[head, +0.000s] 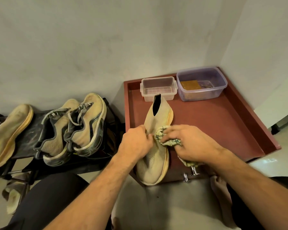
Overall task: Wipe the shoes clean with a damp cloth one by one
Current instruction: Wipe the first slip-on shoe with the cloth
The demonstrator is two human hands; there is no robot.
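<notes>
A beige knit slip-on shoe [155,146] with a yellowish sole lies on the reddish-brown table [223,127], its toe hanging over the near edge. My left hand [136,143] grips the shoe's upper on its left side. My right hand [189,141] holds a green-and-white patterned cloth [163,136] bunched against the shoe's right side; a tail of the cloth hangs below my wrist. A matching beige shoe [8,135] and a pair of grey-trimmed laced sneakers [73,130] sit on the black rack at left.
Two clear plastic containers stand at the table's back: a small one [158,88] and a larger one [201,83] holding a brown item. The black shoe rack [32,130] stands to the left, with another shoe [12,196] on the floor under it. Walls close behind.
</notes>
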